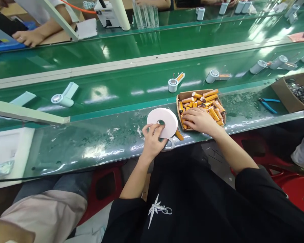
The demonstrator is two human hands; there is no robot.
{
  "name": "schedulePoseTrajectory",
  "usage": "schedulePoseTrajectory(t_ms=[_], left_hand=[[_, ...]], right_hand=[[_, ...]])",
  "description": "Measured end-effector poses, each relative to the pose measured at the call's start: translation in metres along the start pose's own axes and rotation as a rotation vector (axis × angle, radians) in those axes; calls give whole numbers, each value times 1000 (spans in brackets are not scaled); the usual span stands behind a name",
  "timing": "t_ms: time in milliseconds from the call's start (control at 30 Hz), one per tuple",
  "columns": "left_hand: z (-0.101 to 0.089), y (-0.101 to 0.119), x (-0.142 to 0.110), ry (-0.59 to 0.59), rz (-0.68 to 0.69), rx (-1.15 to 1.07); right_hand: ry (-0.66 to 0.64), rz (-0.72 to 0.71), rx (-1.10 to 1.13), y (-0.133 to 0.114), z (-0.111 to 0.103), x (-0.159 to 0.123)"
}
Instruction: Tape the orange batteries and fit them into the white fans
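Observation:
My left hand (152, 140) rests on the near edge of a flat white tape roll (162, 120) lying on the green bench, its fingers curled around the rim near the core hole. My right hand (200, 120) reaches into a small cardboard tray (179, 97) filled with several orange cylindrical cells (207, 99), fingers bent down over the cells at the tray's near left corner. One orange cell (178, 135) lies loose on the bench beside the roll. What the right fingers hold, if anything, is hidden.
Small white cylinder units with orange cells (172, 84) (212, 76) (258, 66) sit on the green conveyor belt. Blue-handled pliers (268, 104) lie right of the tray, next to a cardboard box of dark parts (294, 91). Other people's hands (27, 37) work across the belt.

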State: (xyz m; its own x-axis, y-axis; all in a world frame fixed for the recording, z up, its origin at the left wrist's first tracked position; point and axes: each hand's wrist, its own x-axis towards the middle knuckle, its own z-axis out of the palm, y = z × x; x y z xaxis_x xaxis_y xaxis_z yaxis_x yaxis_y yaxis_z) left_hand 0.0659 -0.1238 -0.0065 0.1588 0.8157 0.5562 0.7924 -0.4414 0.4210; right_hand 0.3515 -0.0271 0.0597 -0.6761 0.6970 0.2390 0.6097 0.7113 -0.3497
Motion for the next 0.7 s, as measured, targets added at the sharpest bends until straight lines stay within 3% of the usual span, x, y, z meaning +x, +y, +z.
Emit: schedulePoseTrajectory(t_ms=[167, 267, 367, 600, 700], left_hand=[[2, -4, -12, 59, -21, 1], [1, 1, -14, 43, -44, 17], [-5, 8, -12, 64, -24, 16], [-27, 3, -13, 118, -46, 81], [-27, 3, -14, 77, -80, 114]], right_hand=[[80, -41, 95, -30, 13, -17], [59, 3, 21, -53, 31, -22], [87, 40, -13, -61, 42, -23], [418, 109, 267, -51, 4, -28], [321, 111, 345, -55, 4, -29]])
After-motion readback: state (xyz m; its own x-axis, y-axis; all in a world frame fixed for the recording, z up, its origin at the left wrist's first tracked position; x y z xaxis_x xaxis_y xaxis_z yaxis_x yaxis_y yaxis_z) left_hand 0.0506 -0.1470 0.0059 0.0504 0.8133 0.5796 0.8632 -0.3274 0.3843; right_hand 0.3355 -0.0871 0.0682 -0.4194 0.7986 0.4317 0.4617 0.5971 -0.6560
